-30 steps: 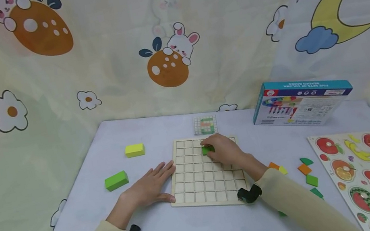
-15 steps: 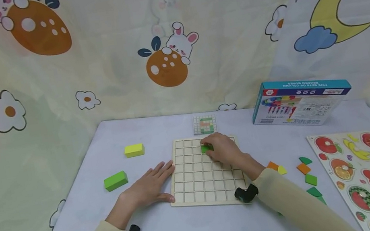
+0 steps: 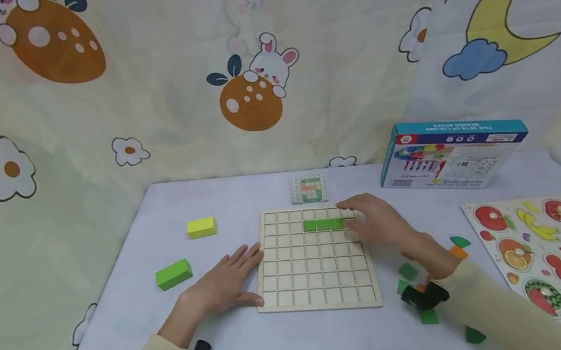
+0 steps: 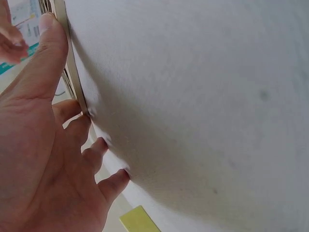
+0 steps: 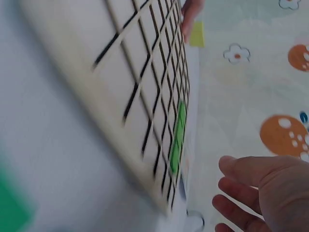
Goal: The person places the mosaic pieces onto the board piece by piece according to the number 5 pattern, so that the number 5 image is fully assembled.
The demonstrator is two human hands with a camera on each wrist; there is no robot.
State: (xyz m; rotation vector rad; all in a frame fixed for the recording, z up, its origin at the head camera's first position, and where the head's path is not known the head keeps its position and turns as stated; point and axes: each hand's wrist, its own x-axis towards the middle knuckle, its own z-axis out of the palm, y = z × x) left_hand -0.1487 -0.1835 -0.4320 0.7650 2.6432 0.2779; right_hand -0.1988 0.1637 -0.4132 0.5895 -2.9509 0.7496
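A wooden grid board [image 3: 304, 283] lies on the table, with a row of three green square tiles [image 3: 323, 225] in its second row from the far edge. My left hand [image 3: 219, 285] lies spread along the board's left edge, fingers straight; in the left wrist view its thumb touches the board's side. My right hand [image 3: 384, 221] hovers over the board's upper right corner, slightly blurred. In the right wrist view its fingers are loosely bent with nothing between them. Past the far edge of the board lies a small pattern card [image 3: 308, 189].
Loose green tiles [image 3: 428, 316] and an orange one [image 3: 459, 252] lie around my right forearm. A yellow block [image 3: 201, 228] and a green block [image 3: 173, 274] stand at left. At right are a fruit puzzle board [image 3: 555, 253] and an upright box [image 3: 452, 155].
My right hand has let go of the green tile and moved right, uncovering the row of green tiles. My left hand stays on the board's edge.
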